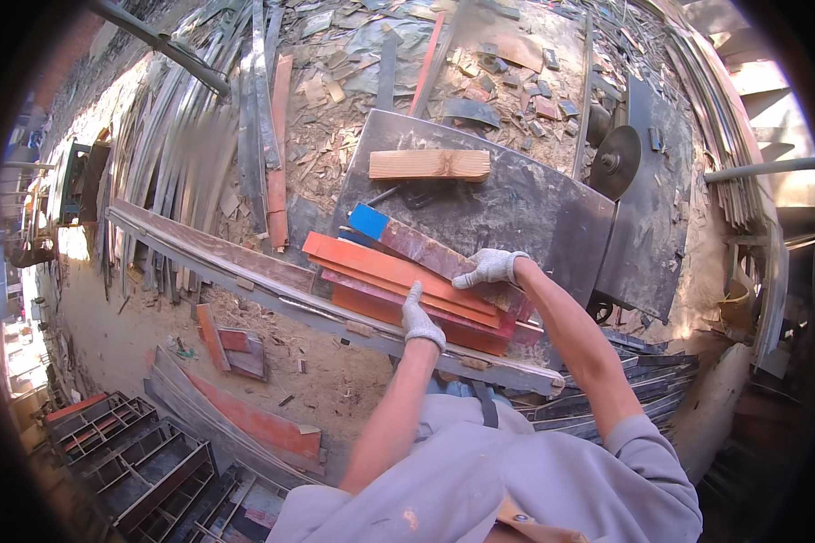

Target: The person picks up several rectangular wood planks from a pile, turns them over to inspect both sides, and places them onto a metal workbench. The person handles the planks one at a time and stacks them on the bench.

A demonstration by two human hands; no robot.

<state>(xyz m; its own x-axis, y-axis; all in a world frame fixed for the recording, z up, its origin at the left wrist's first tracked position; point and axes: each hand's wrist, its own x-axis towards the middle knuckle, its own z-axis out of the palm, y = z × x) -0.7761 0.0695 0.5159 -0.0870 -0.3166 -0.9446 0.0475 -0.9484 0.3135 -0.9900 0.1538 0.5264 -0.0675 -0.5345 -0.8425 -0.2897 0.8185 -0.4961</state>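
In front of me, a stack of orange boards [398,276] lies slantwise on a dark metal saw table [534,204]. My left hand [418,324], in a pale knit glove, grips the stack's near edge with its thumb on top; its other fingers are mostly hidden. A worn purplish-brown board with a blue end [417,244] lies along the far side of the stack. Closed over that board near its right part is my gloved right hand [491,269]. Beyond them rests a bare wooden block [430,165], apart from both hands.
A round saw blade [616,163] stands upright at the table's right. A long wooden rail [217,258] crosses the near side. Scrap wood [525,81] litters the far ground, long strips [190,145] lie left, and slatted frames [145,462] stand lower left.
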